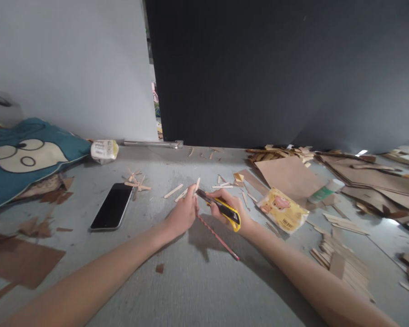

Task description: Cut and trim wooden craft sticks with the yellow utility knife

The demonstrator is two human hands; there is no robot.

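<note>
My left hand [184, 210] is closed around a short wooden craft stick [198, 183], whose tip sticks up past the fingers. In my right hand [230, 210] is a yellow and black utility knife [225, 208], its front end angled to the upper left and close to the stick. Whether the blade touches the wood is too small to tell. Below the hands, a red pencil [220, 239] lies slantwise on the grey table [177, 290]. Loose craft stick pieces [173, 190] rest just beyond my left hand, and more cut slivers [222, 185] lie behind the knife.
At left are a black-screened phone [112, 206], a teal cartoon cushion [27, 150] and brown cardboard [23, 256]. A yellow cartoon packet [282, 210], a white-green glue tube [326, 190] and a pile of craft sticks [347, 263] lie right. A dark panel [279, 72] stands behind.
</note>
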